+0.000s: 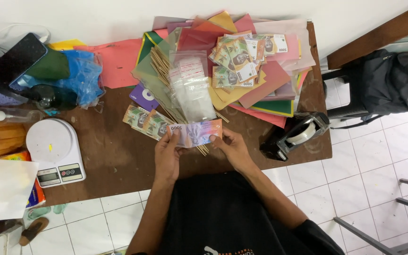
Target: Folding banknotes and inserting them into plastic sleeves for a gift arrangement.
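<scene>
Brown surface (114, 156), seen from above; near edge runs just in front of the hands, right edge close past the tape dispenser (294, 136). White tiled floor (369, 170) lies beyond both edges. Open room is found left of the hands, on bare wood between the banknote and the white kitchen scale (55, 152); a smaller bare patch lies between the right hand and the dispenser.

A purple-and-orange banknote (195, 133) is held flat above the near part of the surface, close to the body. Its long axis runs left to right, tilted slightly up toward the right. Left hand (167, 153) is closed on the left end, thumb on top; right hand (232, 148) pinches the right end, fingers narrow.

Behind the banknote, partly covered by it, a fan of green-and-orange notes (143, 121) lies on the wood. A bundle of thin wooden sticks (164, 75) runs diagonally down to the banknote, passing under a stack of clear plastic bags (192, 87). Farther back, coloured paper sheets (260, 80) are heaped, with more loose notes (237, 59) on top. At far left: blue plastic bag (83, 75), dark bottle (48, 97), phone (24, 56). The way straight ahead is blocked by sticks and bags.
</scene>
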